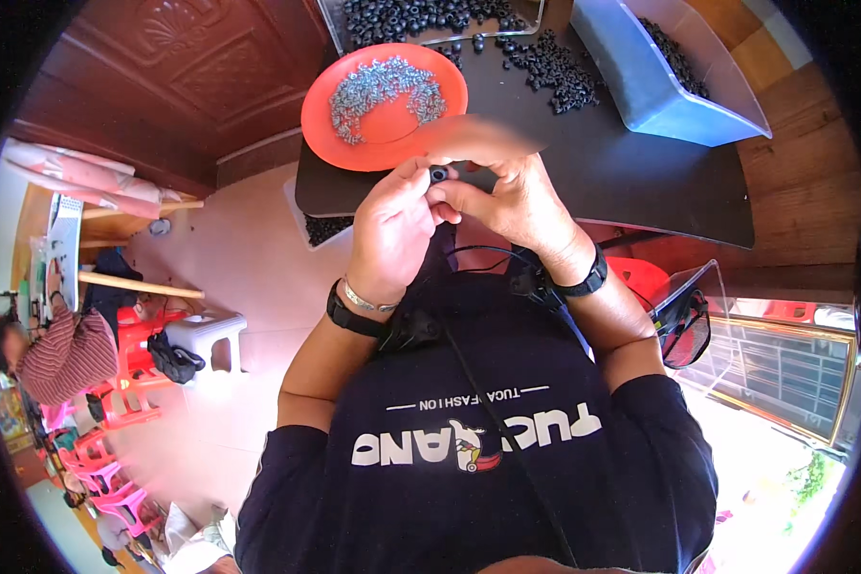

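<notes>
A small round black plastic part with a hole in its middle [438, 175] is pinched in the fingers of my left hand [390, 228], at the near edge of the dark table. My right hand [524, 203] is closed close against it, its thumb reaching the part; whatever its fingertips hold is hidden. Just beyond my hands, an orange-red plate [320, 129] bears many tiny silver metal pieces, which look like screws.
A clear bin of black parts [392, 21] stands at the back, with a loose heap [560, 75] beside it. A translucent blue bin [665, 105] is at the right on the dark table [651, 177]. Another person [67, 354] sits far left near stools [206, 335].
</notes>
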A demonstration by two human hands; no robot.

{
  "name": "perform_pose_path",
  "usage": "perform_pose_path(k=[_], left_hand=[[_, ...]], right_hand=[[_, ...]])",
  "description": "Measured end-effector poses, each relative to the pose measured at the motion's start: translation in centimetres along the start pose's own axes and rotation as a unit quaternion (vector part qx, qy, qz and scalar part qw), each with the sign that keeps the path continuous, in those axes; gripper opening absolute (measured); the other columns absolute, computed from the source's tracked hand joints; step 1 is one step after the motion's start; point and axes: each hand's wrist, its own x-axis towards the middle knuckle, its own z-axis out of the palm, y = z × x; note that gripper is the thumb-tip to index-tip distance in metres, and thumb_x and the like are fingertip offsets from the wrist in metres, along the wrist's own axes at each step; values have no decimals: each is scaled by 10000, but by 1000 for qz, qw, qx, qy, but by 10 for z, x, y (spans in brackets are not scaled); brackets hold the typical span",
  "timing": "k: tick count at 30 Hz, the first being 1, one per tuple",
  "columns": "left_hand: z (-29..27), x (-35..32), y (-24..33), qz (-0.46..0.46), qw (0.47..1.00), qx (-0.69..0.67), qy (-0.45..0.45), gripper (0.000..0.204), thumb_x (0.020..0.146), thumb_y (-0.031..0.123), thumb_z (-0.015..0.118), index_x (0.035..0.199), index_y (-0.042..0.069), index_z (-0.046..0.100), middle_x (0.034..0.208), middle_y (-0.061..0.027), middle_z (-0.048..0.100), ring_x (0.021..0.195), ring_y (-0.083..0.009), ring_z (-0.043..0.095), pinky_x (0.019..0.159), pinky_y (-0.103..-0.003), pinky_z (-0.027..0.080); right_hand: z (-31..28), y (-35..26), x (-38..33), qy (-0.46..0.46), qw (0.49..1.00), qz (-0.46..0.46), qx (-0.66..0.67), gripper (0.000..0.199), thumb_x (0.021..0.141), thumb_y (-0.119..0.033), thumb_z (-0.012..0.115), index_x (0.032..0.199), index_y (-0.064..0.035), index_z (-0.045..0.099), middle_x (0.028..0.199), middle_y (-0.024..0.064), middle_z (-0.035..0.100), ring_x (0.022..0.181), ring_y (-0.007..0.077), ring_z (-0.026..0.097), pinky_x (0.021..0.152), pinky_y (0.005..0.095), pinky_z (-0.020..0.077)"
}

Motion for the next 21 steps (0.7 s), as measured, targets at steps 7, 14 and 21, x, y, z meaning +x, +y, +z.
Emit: perform_pose_path(k=[7,14,21], left_hand=[[-4,-2,0,7,999,35,-3,215,970,204,457,1084,44,546,990,-42,584,884,-121,568,763,-293,451],[-9,0,0,13,999,33,-9,244,974,210,440,1101,25,535,1011,-41,557,886,-123,553,766,-292,443],[-14,-4,0,11,999,28,-9,250,977,223,437,1090,23,536,998,-45,561,876,-150,562,761,-301,440]], right_hand=[[6,-2,3,49,986,-79,-141,286,646,-37,752,908,-54,639,908,88,648,876,275,632,767,361,527],[9,-2,0,37,994,-49,-93,272,701,-14,738,954,-56,652,939,100,654,877,257,638,781,346,520],[11,-1,3,10,999,-22,-42,247,711,1,734,939,-39,648,907,76,655,886,228,632,798,346,507]])
